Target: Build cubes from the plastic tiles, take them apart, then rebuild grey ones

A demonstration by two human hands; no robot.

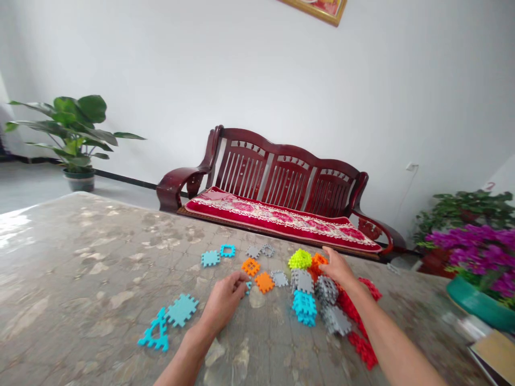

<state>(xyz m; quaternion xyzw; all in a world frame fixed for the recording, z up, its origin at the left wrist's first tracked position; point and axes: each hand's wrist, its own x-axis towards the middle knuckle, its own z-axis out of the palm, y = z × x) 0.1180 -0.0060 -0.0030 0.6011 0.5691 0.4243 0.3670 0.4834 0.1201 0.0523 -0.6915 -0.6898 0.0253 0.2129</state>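
My left hand (226, 295) is low over the table, fingers curled and pressed together at a small blue interlocking tile (248, 288) that they partly cover. An orange tile (264, 282) and an orange window tile (251, 266) lie just beyond. My right hand (337, 268) reaches to a stack of orange tiles (316, 264), thumb and fingers apart beside it; its far side is hidden. Close by are stacks of yellow-green tiles (300, 259), grey tiles (302, 281), blue tiles (304, 307) and red tiles (354, 311), the red partly behind my forearm.
At left on the patterned table (80, 279) lie a blue triangular tile (155, 333) and a teal square tile (182, 310). Further back are a teal tile (210, 258), a blue frame tile (227, 250) and grey tiles (253, 252). A flower pot (478, 303) stands right.
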